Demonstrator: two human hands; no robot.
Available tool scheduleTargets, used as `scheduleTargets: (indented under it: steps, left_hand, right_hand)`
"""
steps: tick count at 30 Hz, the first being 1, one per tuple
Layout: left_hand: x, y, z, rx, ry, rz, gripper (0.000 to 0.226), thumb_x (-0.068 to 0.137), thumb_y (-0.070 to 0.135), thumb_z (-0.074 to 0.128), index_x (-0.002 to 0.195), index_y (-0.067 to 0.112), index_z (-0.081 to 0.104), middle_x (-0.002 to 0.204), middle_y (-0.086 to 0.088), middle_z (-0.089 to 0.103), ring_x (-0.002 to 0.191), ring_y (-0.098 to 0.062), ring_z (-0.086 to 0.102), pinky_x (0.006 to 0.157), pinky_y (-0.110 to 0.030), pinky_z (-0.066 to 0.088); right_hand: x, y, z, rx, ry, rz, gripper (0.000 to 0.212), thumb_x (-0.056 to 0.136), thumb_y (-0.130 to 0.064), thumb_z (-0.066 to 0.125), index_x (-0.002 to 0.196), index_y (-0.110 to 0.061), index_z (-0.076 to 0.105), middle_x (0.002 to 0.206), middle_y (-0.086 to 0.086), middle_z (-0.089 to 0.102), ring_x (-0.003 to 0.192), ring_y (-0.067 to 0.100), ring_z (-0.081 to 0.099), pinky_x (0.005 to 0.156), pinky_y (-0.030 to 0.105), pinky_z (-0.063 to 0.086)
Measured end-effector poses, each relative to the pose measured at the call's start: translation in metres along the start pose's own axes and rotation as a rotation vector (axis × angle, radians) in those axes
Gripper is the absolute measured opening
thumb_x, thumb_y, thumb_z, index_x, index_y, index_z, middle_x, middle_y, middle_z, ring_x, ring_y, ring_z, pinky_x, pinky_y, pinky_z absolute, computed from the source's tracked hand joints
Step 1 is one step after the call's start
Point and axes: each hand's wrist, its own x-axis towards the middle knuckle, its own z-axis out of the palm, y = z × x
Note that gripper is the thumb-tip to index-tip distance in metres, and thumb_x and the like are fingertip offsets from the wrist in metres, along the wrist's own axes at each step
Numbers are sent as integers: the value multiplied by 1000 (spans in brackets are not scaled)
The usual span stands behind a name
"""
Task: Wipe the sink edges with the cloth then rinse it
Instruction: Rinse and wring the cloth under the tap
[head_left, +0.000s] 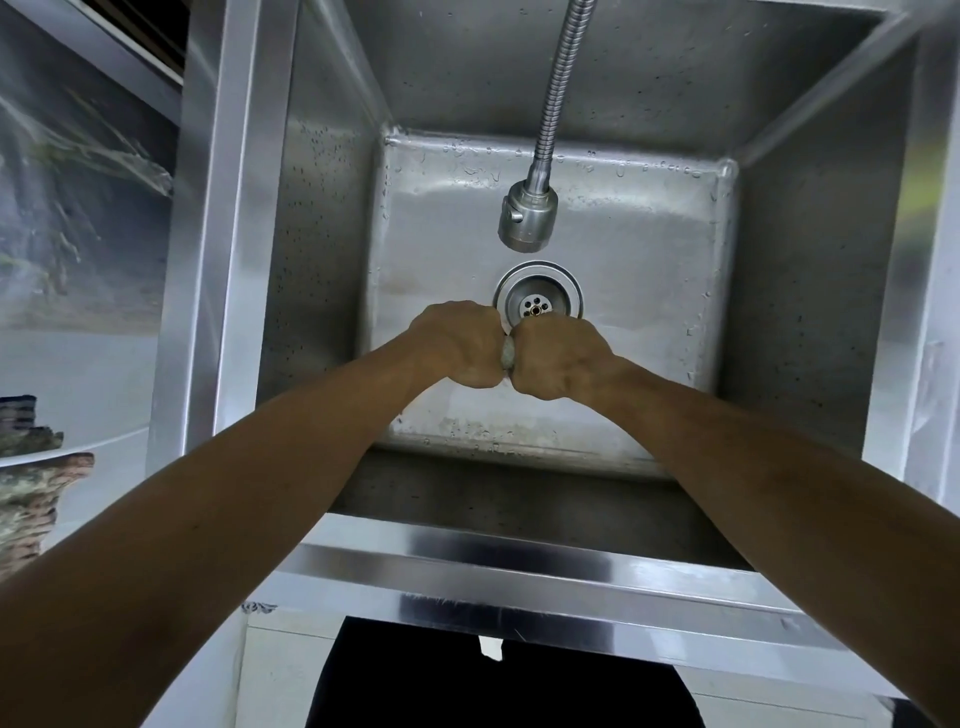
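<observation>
Front rim: the sink (519, 577) shows its polished near edge at 6 o'clock, nearest us; we see no suds or streaks on it, so we judge the wiping done.
Left hand (457, 345): closed in a tight fist, knuckles up, over the basin just short of centre, gripping one end of the cloth.
Right hand (558, 358): closed likewise, pressed knuckle to knuckle against the left, gripping the other end.
Cloth (507, 353): only a pale wad shows in the seam between our fists; the rest is hidden inside them.
Step in hand: we judge this a wringing of the rinsed cloth. We would twist the fists in opposite directions and keep them low over the basin so that the run-off falls inside.
Drain (537, 304): just beyond the fists, towards 12 o'clock, partly covered by them.
Spray head (527, 221): hanging farther on at 12 o'clock on its flexible hose (563, 78); no water visibly running.
Risk: a slack grip leaves the core of the cloth wet.
</observation>
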Motion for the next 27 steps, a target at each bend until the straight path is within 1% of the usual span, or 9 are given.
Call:
scheduleTargets:
  steps: [4, 10, 12, 15, 18, 21, 24, 26, 27]
  left_hand:
    - [-1, 2, 0, -21, -15, -11, 9, 86, 24, 64, 88, 20, 56, 73, 5, 51, 67, -16, 52, 69, -32, 44]
    - [-2, 4, 3, -52, -19, -14, 11, 87, 26, 64, 95, 19, 62, 76, 5, 54, 77, -20, 56, 69, -32, 43]
    - [-5, 3, 2, -20, 83, -6, 16, 88, 31, 66, 99, 19, 66, 85, 0, 62, 84, -25, 60, 71, -32, 42]
    - [-13, -3, -8, 33, 240, 38, 27, 85, 39, 70, 107, 23, 69, 103, -6, 70, 97, -30, 66, 72, -31, 41]
    - [-27, -12, -31, -29, 110, 145, 17, 80, 32, 75, 92, 25, 66, 86, 0, 64, 90, -26, 66, 63, -28, 43]
    - [-45, -15, -57, -19, 75, 217, 17, 84, 26, 75, 94, 28, 62, 81, 2, 58, 81, -23, 62, 60, -29, 43]
    - [-58, -11, -58, 302, 406, 350, 31, 87, 14, 68, 116, 18, 59, 89, -8, 66, 73, -32, 61, 61, -33, 37]
    - [-64, -9, -54, 345, 636, 503, 30, 78, -1, 62, 106, 9, 61, 76, -10, 65, 57, -35, 62, 53, -31, 32]
    - [-64, -11, -50, 347, 718, 556, 25, 74, -3, 56, 97, 7, 62, 69, -10, 63, 50, -33, 59, 50, -28, 29]
  right_hand:
    - [-1, 1, 0, -22, 13, -11, 23, 90, -22, 62, 109, -14, 71, 111, 6, 74, 98, 29, 69, 72, 32, 45]
    - [-5, 1, -1, -61, 8, -31, 23, 90, -23, 63, 109, -14, 72, 111, 6, 74, 99, 29, 69, 76, 34, 49]
    - [-3, 2, -10, -53, 6, -22, 24, 89, -23, 63, 111, -14, 69, 115, 6, 72, 103, 29, 68, 75, 32, 46]
    - [-5, 6, -31, 68, -16, 8, 23, 86, -32, 70, 105, -19, 64, 110, 3, 68, 93, 26, 62, 71, 30, 41]
    - [-18, 5, -46, 242, -125, -52, 21, 82, -34, 78, 88, -24, 61, 92, -1, 66, 77, 17, 62, 58, 27, 41]
    - [-37, 8, -68, 505, -279, -126, 23, 84, -40, 78, 95, -23, 66, 83, -2, 66, 73, 14, 64, 60, 28, 55]
    - [-39, 24, -87, 824, -538, -141, 25, 86, -43, 76, 97, -21, 70, 87, -3, 69, 85, 13, 64, 78, 33, 59]
    - [-34, 30, -84, 981, -766, -177, 33, 81, -41, 79, 102, -16, 73, 105, 8, 71, 97, 22, 66, 82, 37, 61]
    - [-31, 30, -79, 1054, -876, -208, 35, 79, -40, 82, 99, -14, 72, 103, 11, 70, 93, 24, 67, 78, 36, 61]
